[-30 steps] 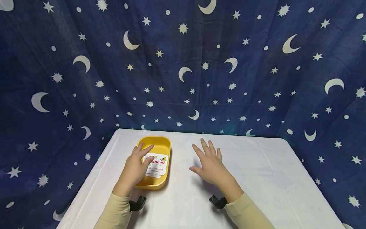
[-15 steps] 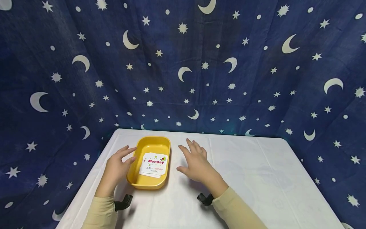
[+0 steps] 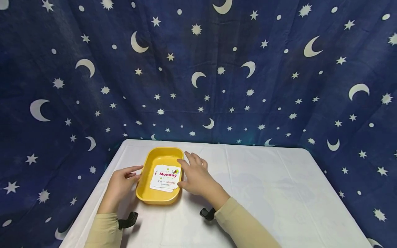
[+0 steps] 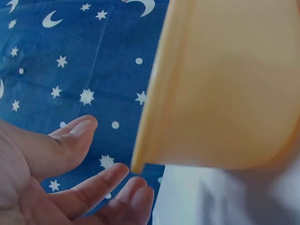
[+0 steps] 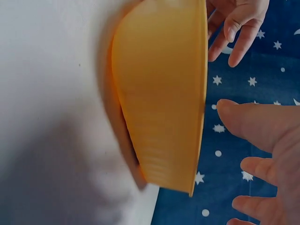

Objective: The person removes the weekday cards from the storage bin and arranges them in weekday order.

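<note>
A yellow tray (image 3: 149,197) stands on the left part of the white table, with a small stack of white cards (image 3: 167,179) inside; the top one reads "Monday". My left hand (image 3: 120,184) is at the tray's left side, fingers relaxed and holding nothing; in the left wrist view its fingertips are close beside the tray's rim (image 4: 149,112). At the right side, my right hand (image 3: 198,177) has its fingers spread at the rim. The right wrist view shows the thumb (image 5: 253,119) apart from the tray wall (image 5: 161,93).
The white tablecloth (image 3: 263,186) stretches to the right of the tray. Behind the table hangs a dark blue curtain (image 3: 229,86) with moons and stars. A black wrist mount (image 3: 128,220) sticks out below the left hand, another (image 3: 207,214) below the right.
My left hand has moved left from above the tray to its left side. My right hand has moved left, up to the tray's right rim. The tray and cards lie as before.
</note>
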